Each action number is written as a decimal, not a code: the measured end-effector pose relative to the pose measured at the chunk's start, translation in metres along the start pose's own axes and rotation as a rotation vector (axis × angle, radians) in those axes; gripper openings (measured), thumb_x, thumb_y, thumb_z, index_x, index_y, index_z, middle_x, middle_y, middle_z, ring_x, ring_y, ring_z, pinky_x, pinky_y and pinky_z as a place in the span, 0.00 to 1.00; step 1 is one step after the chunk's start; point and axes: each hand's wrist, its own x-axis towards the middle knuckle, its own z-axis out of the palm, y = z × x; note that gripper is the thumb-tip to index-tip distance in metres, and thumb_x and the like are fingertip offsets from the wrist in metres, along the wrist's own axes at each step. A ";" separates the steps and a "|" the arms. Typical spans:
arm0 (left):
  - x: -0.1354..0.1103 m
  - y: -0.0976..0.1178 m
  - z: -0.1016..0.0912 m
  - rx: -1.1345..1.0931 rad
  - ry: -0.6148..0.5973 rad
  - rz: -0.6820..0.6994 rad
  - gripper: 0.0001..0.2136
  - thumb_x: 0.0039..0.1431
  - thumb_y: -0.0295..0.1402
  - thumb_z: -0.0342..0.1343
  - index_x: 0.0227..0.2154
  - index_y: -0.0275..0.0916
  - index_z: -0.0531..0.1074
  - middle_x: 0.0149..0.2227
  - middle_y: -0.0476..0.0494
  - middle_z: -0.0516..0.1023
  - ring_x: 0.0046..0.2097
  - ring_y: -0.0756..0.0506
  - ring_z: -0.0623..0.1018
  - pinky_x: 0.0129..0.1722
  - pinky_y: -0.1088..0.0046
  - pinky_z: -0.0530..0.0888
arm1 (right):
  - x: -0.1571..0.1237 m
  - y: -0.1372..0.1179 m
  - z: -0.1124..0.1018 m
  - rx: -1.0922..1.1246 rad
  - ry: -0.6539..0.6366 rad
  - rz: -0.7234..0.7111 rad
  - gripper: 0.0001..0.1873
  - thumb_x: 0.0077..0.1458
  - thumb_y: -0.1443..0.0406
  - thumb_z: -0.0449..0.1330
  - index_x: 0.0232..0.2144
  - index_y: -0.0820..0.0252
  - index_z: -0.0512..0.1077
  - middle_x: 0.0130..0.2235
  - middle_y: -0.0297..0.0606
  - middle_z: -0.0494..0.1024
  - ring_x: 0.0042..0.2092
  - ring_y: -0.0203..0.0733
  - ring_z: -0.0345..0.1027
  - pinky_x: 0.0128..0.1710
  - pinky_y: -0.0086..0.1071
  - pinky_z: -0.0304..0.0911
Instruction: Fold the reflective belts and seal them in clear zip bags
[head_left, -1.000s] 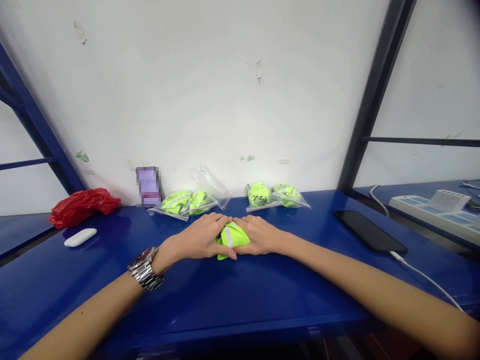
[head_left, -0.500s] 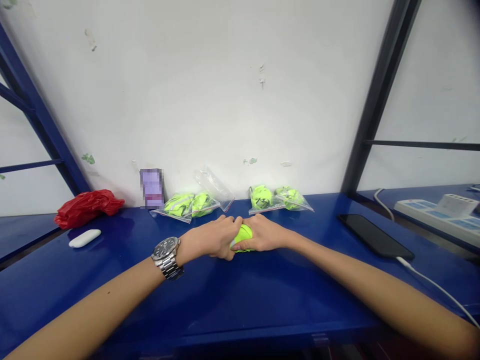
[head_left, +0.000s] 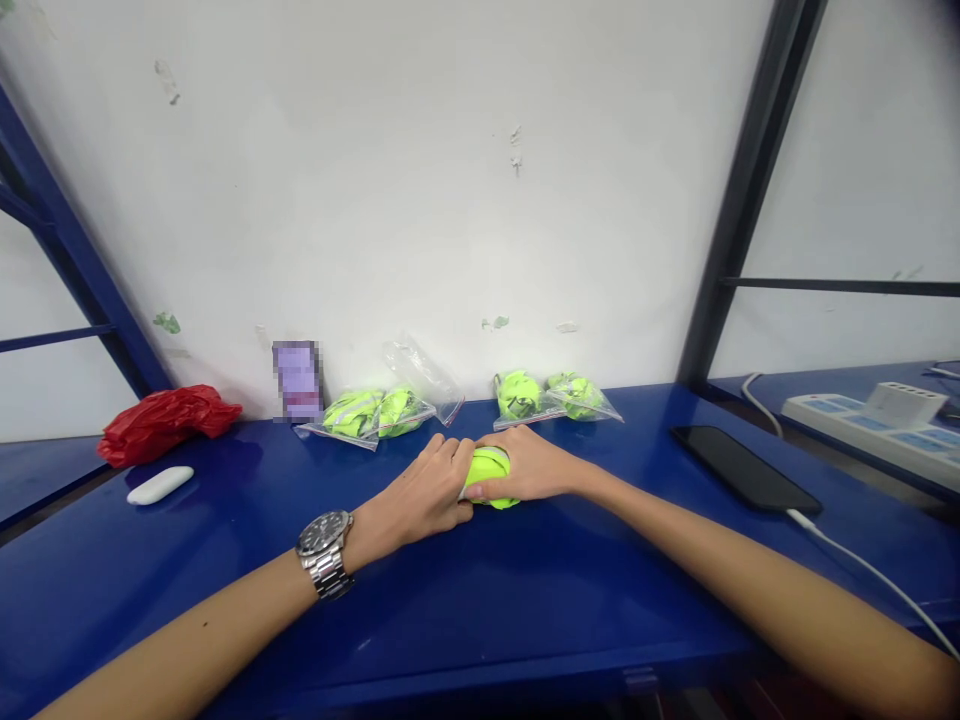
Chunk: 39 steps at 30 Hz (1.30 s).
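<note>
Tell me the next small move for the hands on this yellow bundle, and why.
Probably press the yellow bundle a little tighter: the left hand and right hand cup it on the blue table, and it looks slightly looser than the bagged bundles behind.

Head-worn view looks forward and down over a blue workbench (head_left: 480, 600)

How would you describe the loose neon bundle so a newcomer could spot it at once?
Find the blue metal bench against the white wall. At its middle, the left hand and right hand press around a neon yellow-green fabric bundle. Unlike the similar bundles in the clear zip bags behind, it is unbagged, held between both hands.
</note>
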 end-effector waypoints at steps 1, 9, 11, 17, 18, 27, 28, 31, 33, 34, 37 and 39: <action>-0.001 -0.002 -0.001 0.033 0.026 0.039 0.11 0.51 0.28 0.55 0.38 0.34 0.63 0.37 0.40 0.70 0.38 0.41 0.68 0.38 0.63 0.70 | -0.002 0.001 -0.003 0.033 0.002 -0.006 0.25 0.47 0.48 0.64 0.37 0.63 0.75 0.35 0.39 0.77 0.35 0.42 0.69 0.35 0.32 0.61; -0.001 -0.023 -0.002 0.394 0.348 0.289 0.16 0.60 0.25 0.48 0.49 0.24 0.60 0.44 0.27 0.71 0.43 0.36 0.71 0.43 0.55 0.71 | -0.015 0.022 -0.004 0.490 0.068 0.258 0.54 0.36 0.53 0.72 0.62 0.58 0.55 0.58 0.48 0.64 0.57 0.51 0.61 0.55 0.42 0.59; 0.000 -0.021 0.000 0.443 0.432 0.349 0.14 0.61 0.23 0.45 0.50 0.24 0.60 0.44 0.25 0.72 0.42 0.37 0.72 0.42 0.55 0.71 | -0.017 0.020 0.000 0.624 0.005 0.261 0.51 0.31 0.56 0.75 0.58 0.61 0.61 0.53 0.46 0.68 0.52 0.49 0.64 0.50 0.39 0.63; 0.005 -0.011 -0.004 0.437 0.627 0.426 0.12 0.63 0.23 0.44 0.49 0.27 0.62 0.43 0.26 0.74 0.41 0.38 0.74 0.40 0.54 0.73 | -0.022 0.011 0.007 1.028 -0.107 0.206 0.32 0.27 0.66 0.76 0.38 0.65 0.70 0.34 0.33 0.72 0.34 0.35 0.67 0.32 0.27 0.65; 0.005 -0.010 -0.007 0.434 0.646 0.430 0.12 0.63 0.23 0.44 0.48 0.27 0.62 0.43 0.26 0.74 0.41 0.38 0.74 0.39 0.54 0.73 | -0.022 0.010 0.008 1.076 -0.099 0.206 0.32 0.26 0.67 0.76 0.37 0.65 0.69 0.34 0.33 0.72 0.34 0.35 0.67 0.32 0.27 0.66; 0.005 0.003 -0.011 0.393 0.718 0.528 0.09 0.62 0.23 0.44 0.44 0.28 0.64 0.40 0.27 0.75 0.42 0.37 0.74 0.43 0.51 0.73 | -0.023 0.014 0.004 1.173 -0.352 0.180 0.33 0.22 0.69 0.76 0.36 0.66 0.71 0.30 0.32 0.75 0.31 0.34 0.70 0.31 0.26 0.68; 0.005 0.003 -0.009 0.392 0.712 0.541 0.09 0.62 0.23 0.44 0.43 0.28 0.64 0.40 0.28 0.74 0.42 0.37 0.74 0.43 0.51 0.72 | -0.023 0.015 0.007 1.223 -0.361 0.191 0.34 0.22 0.68 0.77 0.37 0.66 0.71 0.30 0.33 0.76 0.31 0.34 0.70 0.31 0.26 0.69; 0.002 0.004 -0.006 0.381 0.710 0.587 0.09 0.61 0.24 0.46 0.43 0.28 0.65 0.40 0.28 0.74 0.42 0.37 0.74 0.43 0.50 0.73 | -0.023 0.018 0.018 1.313 -0.390 0.234 0.32 0.25 0.68 0.76 0.37 0.67 0.71 0.32 0.35 0.77 0.32 0.36 0.73 0.33 0.28 0.70; -0.001 0.002 -0.005 0.370 0.719 0.615 0.09 0.61 0.25 0.46 0.43 0.27 0.65 0.41 0.28 0.73 0.43 0.37 0.74 0.43 0.50 0.74 | -0.024 0.020 0.023 1.320 -0.389 0.239 0.28 0.28 0.70 0.75 0.36 0.68 0.72 0.33 0.36 0.78 0.32 0.37 0.73 0.33 0.29 0.71; -0.002 0.002 -0.006 0.362 0.721 0.626 0.10 0.61 0.25 0.46 0.43 0.27 0.66 0.42 0.27 0.73 0.43 0.36 0.74 0.43 0.50 0.74 | -0.024 0.020 0.024 1.315 -0.382 0.238 0.26 0.30 0.71 0.75 0.36 0.68 0.72 0.32 0.36 0.78 0.32 0.37 0.74 0.33 0.29 0.71; -0.003 -0.001 -0.009 0.316 0.705 0.660 0.10 0.60 0.25 0.48 0.44 0.28 0.66 0.45 0.27 0.70 0.46 0.36 0.73 0.43 0.52 0.75 | -0.025 0.021 0.023 1.310 -0.372 0.242 0.24 0.33 0.72 0.73 0.37 0.68 0.72 0.31 0.36 0.78 0.31 0.37 0.74 0.33 0.30 0.71; -0.003 -0.003 -0.009 0.273 0.693 0.662 0.11 0.59 0.26 0.52 0.45 0.31 0.67 0.46 0.31 0.69 0.48 0.37 0.71 0.45 0.53 0.75 | -0.026 0.021 0.022 1.318 -0.385 0.243 0.25 0.33 0.73 0.73 0.38 0.67 0.72 0.32 0.36 0.79 0.32 0.39 0.75 0.34 0.32 0.72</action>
